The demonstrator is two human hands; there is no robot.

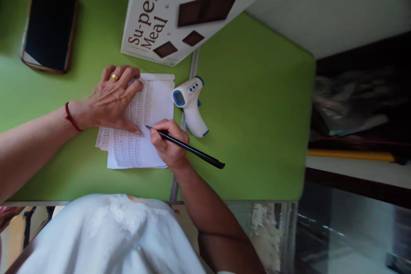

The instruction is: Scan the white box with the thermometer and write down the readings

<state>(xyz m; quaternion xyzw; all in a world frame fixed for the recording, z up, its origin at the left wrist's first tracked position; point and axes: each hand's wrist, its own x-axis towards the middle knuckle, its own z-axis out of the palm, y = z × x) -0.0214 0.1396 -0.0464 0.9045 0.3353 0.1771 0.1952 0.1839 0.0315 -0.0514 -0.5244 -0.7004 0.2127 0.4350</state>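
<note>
My right hand (pixel 169 142) grips a black pen (pixel 192 150), its tip touching or just above a sheet of paper (pixel 160 107). Rows of small handwriting cover the left part of that sheet, while its right part is blank. Spread over the paper's left side, my left hand (pixel 117 98) lies with its fingers apart and holds nothing. It wears a gold ring, and a red cord circles the wrist. More sheets show beneath the top one at its lower left. A white and blue infrared thermometer (pixel 192 107) lies right of the paper, close to my right hand.
A large white box (pixel 160 21) marked "Su-per Meal" stands behind the paper. At the upper left lies a dark-screened phone (pixel 49 28) in a brown case. The green table (pixel 257 115) has a seam under the thermometer. Dark shelving with plastic bags (pixel 349 98) is at the right.
</note>
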